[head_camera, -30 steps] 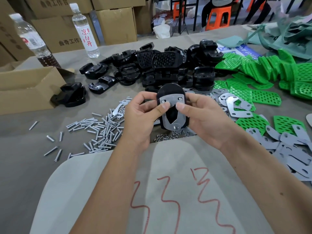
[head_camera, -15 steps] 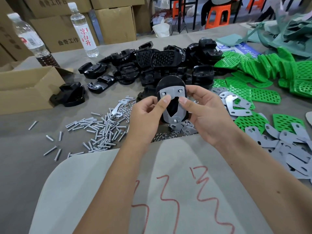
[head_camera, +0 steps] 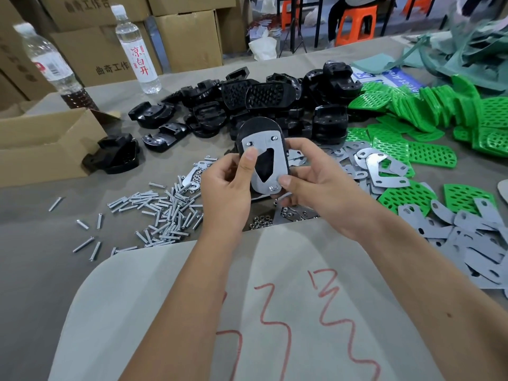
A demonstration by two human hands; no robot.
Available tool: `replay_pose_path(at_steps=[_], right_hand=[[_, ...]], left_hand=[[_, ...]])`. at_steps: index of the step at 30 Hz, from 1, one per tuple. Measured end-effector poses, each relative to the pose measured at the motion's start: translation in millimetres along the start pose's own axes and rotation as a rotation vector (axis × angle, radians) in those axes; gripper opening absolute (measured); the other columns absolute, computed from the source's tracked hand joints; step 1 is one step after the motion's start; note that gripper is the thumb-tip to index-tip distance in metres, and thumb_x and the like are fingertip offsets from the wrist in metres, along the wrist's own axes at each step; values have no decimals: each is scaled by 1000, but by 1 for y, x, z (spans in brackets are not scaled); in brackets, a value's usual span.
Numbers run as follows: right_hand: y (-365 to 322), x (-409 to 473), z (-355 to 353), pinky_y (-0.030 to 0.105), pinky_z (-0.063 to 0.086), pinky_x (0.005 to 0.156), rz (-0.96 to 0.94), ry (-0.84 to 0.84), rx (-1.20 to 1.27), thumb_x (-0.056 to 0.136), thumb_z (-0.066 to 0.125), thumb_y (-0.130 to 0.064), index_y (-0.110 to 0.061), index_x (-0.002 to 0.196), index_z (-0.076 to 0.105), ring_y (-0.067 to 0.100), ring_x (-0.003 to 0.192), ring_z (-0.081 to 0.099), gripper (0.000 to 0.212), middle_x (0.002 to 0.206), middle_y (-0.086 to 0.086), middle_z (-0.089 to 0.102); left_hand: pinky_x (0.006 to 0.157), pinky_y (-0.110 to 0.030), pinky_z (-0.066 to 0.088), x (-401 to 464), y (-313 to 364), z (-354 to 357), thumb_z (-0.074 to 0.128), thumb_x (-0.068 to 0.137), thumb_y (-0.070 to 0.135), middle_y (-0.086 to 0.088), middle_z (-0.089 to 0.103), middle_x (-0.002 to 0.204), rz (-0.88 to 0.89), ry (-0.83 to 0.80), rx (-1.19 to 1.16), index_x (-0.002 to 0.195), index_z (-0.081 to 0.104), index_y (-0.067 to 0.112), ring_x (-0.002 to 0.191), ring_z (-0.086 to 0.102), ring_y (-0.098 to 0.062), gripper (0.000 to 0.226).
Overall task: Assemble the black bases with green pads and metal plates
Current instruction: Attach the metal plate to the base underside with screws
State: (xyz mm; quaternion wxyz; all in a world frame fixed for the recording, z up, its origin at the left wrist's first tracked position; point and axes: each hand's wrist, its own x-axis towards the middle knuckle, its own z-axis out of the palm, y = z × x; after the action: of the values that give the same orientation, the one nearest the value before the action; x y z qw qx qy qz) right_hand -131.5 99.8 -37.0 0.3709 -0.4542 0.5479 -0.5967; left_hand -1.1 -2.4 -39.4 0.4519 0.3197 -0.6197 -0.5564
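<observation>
I hold a black base (head_camera: 257, 129) upright above the table, with a grey metal plate (head_camera: 272, 165) fixed on its face by three screws. My left hand (head_camera: 228, 188) grips its left side, thumb pressed on the plate. My right hand (head_camera: 316, 180) grips the right side, thumb by the bottom screw. A heap of black bases (head_camera: 264, 105) lies behind. Green pads (head_camera: 431, 127) spread to the right, loose metal plates (head_camera: 472, 237) at the near right.
Loose screws (head_camera: 159, 213) and small nuts (head_camera: 259, 222) lie left of and below my hands. An open cardboard box (head_camera: 41, 144) stands at the left, with two bottles (head_camera: 137, 50) and stacked cartons behind. A pale sheet with red marks (head_camera: 275, 312) covers the near table.
The base has risen slightly. My right thumb slid from the plate's upper middle down to its bottom screw. My left thumb stays on the plate's left side.
</observation>
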Motion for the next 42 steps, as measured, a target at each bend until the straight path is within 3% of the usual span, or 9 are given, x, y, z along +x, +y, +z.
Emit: replay_pose_path(at_steps=[5, 10, 13, 18, 23, 30, 34, 36, 42], right_hand=[[1, 0, 4, 38, 55, 83, -42, 41, 49, 105, 55, -2, -25, 141, 49, 23, 84, 62, 43, 104, 19, 74], [5, 5, 6, 32, 46, 73, -44, 123, 73, 105, 52, -1, -29, 134, 56, 19, 72, 49, 41, 85, 12, 62], [5, 5, 3, 29, 49, 71, -33, 132, 41, 105, 56, -4, -30, 133, 58, 15, 69, 53, 38, 80, 6, 64], [6, 5, -11, 28, 49, 77, -19, 229, -497, 96, 72, -41, -35, 125, 64, 16, 93, 62, 31, 92, -12, 67], [10, 7, -14, 29, 27, 94, 123, 174, -991, 76, 82, -61, -36, 120, 63, 20, 119, 29, 55, 115, -1, 45], [12, 9, -27, 22, 17, 80, 111, 670, -1036, 91, 75, -15, -22, 112, 66, 34, 121, 41, 24, 117, 10, 55], [11, -6, -3, 36, 41, 83, -236, 403, -1038, 88, 76, -15, -17, 99, 66, 25, 98, 50, 15, 95, 1, 58], [14, -11, 2, 39, 46, 75, -204, 296, -1041, 91, 75, -20, -20, 98, 62, 21, 84, 52, 15, 87, -5, 57], [14, -20, -1, 37, 39, 66, -150, 362, -1072, 92, 71, -13, -18, 104, 59, 21, 77, 50, 17, 88, -8, 55]], left_hand=[[76, -58, 59, 1, 1, 0, 68, 92, 56, -17, 73, 85, -43, -31, -41, 90, 71, 7, 76, 67, -25, 48], [68, -34, 63, 4, 3, -11, 67, 90, 55, -19, 77, 92, -54, -196, -100, 99, 74, 5, 81, 77, -26, 51], [74, -35, 63, 8, 0, -16, 76, 90, 26, -12, 79, 93, -44, -267, -96, 94, 79, 16, 84, 77, -25, 11], [76, -37, 64, 7, -8, -15, 76, 89, 7, -9, 80, 92, -49, -151, -89, 97, 76, 14, 85, 78, -26, 10], [71, -28, 62, 8, -10, -15, 74, 91, -2, -4, 80, 89, -88, -5, -215, 97, 74, 10, 83, 77, -21, 14], [72, -29, 62, 4, -9, -14, 72, 92, -2, -1, 80, 91, -62, -36, -205, 97, 74, 15, 83, 77, -18, 19], [73, -31, 63, 3, -9, -13, 72, 92, -2, -1, 80, 90, -37, -44, -181, 97, 75, 16, 83, 77, -18, 19], [74, -32, 63, 3, -9, -13, 73, 92, -1, -1, 80, 90, -30, -45, -176, 97, 75, 17, 83, 77, -19, 18], [87, -51, 62, -2, -8, -9, 78, 81, 17, -7, 80, 96, -28, -66, -147, 101, 76, 17, 90, 77, -29, 20]])
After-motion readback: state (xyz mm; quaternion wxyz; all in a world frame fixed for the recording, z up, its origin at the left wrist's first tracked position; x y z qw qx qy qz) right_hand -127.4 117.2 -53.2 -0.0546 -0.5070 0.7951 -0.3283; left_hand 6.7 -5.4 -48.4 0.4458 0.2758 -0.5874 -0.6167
